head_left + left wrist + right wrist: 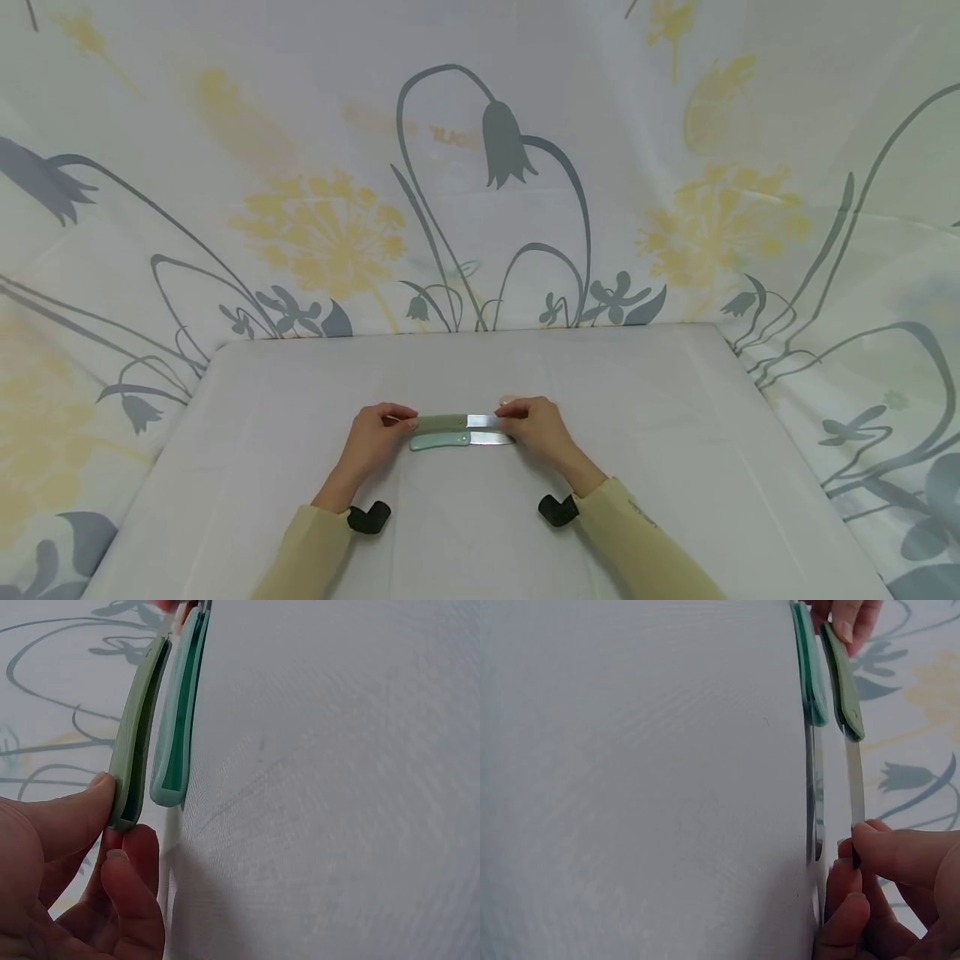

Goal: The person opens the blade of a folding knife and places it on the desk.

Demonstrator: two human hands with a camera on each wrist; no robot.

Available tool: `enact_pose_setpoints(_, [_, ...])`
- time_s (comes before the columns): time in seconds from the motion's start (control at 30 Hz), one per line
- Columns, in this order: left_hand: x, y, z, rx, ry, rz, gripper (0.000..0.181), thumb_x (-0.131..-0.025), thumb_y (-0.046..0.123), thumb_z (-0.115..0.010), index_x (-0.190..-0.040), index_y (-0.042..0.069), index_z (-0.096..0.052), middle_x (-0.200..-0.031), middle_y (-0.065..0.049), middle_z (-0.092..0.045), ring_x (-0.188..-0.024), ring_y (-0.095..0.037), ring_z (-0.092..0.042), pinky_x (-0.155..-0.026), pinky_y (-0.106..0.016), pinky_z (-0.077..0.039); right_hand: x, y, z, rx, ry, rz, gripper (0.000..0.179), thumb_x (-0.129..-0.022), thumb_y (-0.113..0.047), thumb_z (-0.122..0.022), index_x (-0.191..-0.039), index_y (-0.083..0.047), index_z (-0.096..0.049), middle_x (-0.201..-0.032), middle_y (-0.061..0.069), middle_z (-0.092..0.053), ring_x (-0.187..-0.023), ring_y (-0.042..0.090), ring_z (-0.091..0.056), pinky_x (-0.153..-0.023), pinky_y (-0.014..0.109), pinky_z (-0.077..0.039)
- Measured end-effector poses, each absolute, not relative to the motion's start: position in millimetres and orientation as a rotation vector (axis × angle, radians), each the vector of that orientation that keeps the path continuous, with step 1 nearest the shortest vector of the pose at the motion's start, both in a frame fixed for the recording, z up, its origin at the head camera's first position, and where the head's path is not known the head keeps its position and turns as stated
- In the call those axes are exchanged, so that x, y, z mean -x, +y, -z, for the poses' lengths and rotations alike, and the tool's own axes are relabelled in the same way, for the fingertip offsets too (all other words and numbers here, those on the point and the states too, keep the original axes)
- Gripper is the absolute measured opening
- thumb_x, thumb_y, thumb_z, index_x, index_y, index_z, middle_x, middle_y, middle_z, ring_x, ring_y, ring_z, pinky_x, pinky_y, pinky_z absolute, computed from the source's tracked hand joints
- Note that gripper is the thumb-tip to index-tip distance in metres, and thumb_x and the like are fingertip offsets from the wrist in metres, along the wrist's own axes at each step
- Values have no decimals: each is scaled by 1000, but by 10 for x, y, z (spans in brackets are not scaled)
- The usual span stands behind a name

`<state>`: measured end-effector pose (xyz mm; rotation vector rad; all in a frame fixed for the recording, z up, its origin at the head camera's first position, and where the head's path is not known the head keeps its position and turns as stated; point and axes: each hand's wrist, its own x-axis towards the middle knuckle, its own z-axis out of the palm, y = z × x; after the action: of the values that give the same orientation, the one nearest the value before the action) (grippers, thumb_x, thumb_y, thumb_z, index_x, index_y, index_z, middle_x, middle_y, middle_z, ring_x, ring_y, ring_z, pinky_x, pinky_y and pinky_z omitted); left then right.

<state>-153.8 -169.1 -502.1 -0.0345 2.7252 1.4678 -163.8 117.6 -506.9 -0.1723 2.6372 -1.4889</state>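
Both hands hold an olive-green folding knife [441, 423] with its blade out, raised a little off the table. My left hand [372, 435] pinches the end of its handle between thumb and fingers. At the other end, my right hand [542, 429] pinches the blade near the tip, partly covering it. A second folding knife, mint green [438, 442], lies on the table just on the near side of the first, its blade also out. In the left wrist view, the slot in the mint handle [172, 742] shows a darker green inside. The right wrist view shows both blades side by side.
A white cloth covers the table [465, 533]. Behind and beside it hangs a pale curtain [600, 67] printed with grey and yellow flowers. A black wrist mount [369, 517] sticks out by the left sleeve, and another black mount [558, 510] by the right sleeve.
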Motion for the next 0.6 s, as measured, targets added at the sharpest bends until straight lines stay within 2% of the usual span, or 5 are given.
enact_pose_setpoints(0.23, [1567,-1681,5062,32,2756,-1394,10,-89,13,-75,-98,9,-77,-92,0,-70,-81,-16,-61,-74,-33,-48,1648,1177,5095,184,2683,1461,14,-84,-2,-73,-94,-10,-79,-98,1,-74,-99,20,-66,-84,39,-50])
enact_pose_setpoints(0.6, [1580,-1647,5088,39,2786,-1335,11,-88,12,-75,-98,11,-76,-90,1,-69,-81,-16,-60,-74,-34,-48,1612,1216,5083,154,2678,1473,22,-83,-4,-76,-105,-9,-78,-96,-2,-74,-92,15,-67,-84,38,-52])
